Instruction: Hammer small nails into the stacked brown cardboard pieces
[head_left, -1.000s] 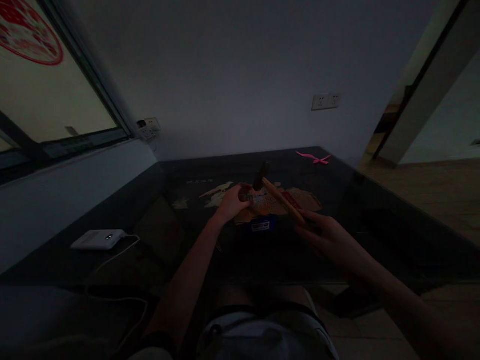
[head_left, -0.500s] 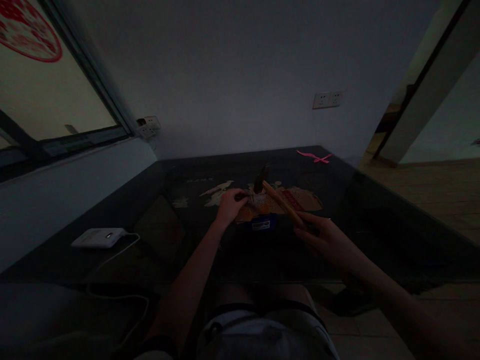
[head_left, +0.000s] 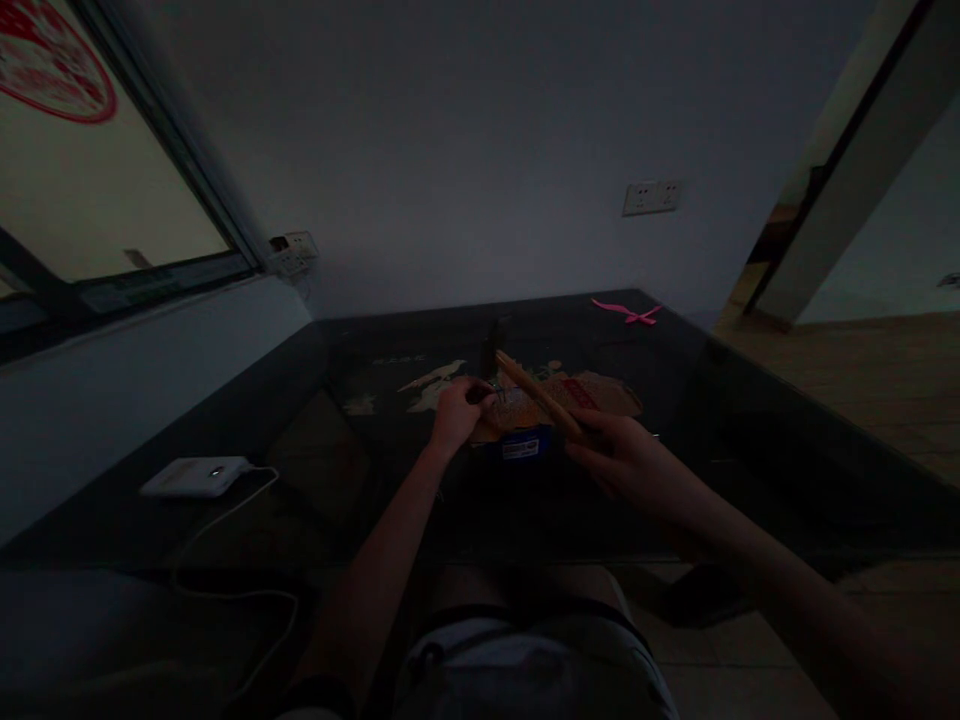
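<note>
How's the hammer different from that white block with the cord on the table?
The hammer has a tan handle and a dark head, while the white block is mostly white. The hammer is long and thin; the white block is flat and chunky. The hammer slants in the right hand, but the white block lies on the table with a cord attached. Neither is standing upright.
</note>
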